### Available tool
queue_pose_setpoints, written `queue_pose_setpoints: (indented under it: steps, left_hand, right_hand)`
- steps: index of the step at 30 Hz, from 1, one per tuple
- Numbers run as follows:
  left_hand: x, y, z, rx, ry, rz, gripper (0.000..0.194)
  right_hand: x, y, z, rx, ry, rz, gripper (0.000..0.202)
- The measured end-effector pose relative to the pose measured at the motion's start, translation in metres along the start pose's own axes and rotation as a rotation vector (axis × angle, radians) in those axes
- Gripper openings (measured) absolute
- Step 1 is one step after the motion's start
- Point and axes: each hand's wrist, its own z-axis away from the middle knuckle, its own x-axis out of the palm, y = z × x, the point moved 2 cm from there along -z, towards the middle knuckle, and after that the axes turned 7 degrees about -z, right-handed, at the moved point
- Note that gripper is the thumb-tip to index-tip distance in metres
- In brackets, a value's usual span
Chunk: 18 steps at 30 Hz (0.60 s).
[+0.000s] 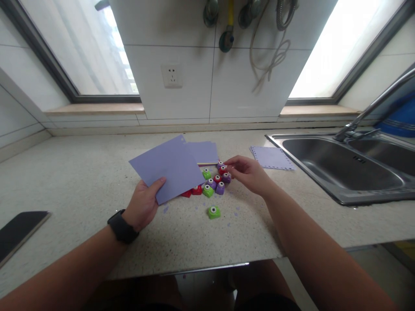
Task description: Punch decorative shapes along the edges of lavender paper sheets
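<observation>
My left hand [145, 202], with a black watch on its wrist, pinches the lower edge of a purple paper sheet [168, 168] with its thumb on top. Small holes show at the sheet's top corner. My right hand [244, 171] is at the right side of a cluster of small punches, its fingers apart beside a red punch [222, 170] and a purple punch [226, 177]. More punches in green, red and purple lie close together, partly covered by the held sheet. One green punch [214, 212] sits apart, nearer the front.
Behind the punches lies a stack of purple paper [205, 152]. Sheets with punched edges [272, 157] rest left of the steel sink [340, 166]. Paper bits dot the counter [81, 181]. A dark flat object [21, 229] lies at the left edge.
</observation>
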Motion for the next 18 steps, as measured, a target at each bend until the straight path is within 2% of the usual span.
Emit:
queue_pose_setpoints:
  steps: [2, 4, 7, 9, 11, 15, 18]
  left_hand:
    - [0.000, 0.000, 0.000, 0.003, 0.003, 0.000, 0.054]
    - [0.000, 0.000, 0.000, 0.009, 0.008, 0.004, 0.054]
    - [0.000, 0.000, -0.001, 0.013, 0.014, 0.012, 0.053]
    - [0.000, 0.000, -0.001, 0.002, 0.011, 0.015, 0.053]
    - [0.000, 0.000, -0.001, -0.006, 0.012, 0.016, 0.053]
    - [0.000, 0.001, -0.001, -0.013, 0.017, 0.024, 0.051]
    - [0.000, 0.001, -0.001, -0.021, 0.033, 0.024, 0.050]
  right_hand:
    - [0.001, -0.002, 0.002, -0.004, -0.037, 0.015, 0.030]
    - [0.004, -0.008, 0.006, -0.011, -0.134, -0.017, 0.029]
    - [0.015, -0.018, 0.014, 0.026, -0.420, -0.035, 0.030]
    - [0.026, -0.023, 0.020, 0.098, -0.619, 0.014, 0.041]
    - [0.035, -0.027, 0.024, 0.115, -0.738, 0.109, 0.050]
    - [0.043, -0.032, 0.025, 0.016, -0.770, 0.297, 0.027]
    - [0.030, -0.032, 0.023, 0.030, -0.707, 0.282, 0.020]
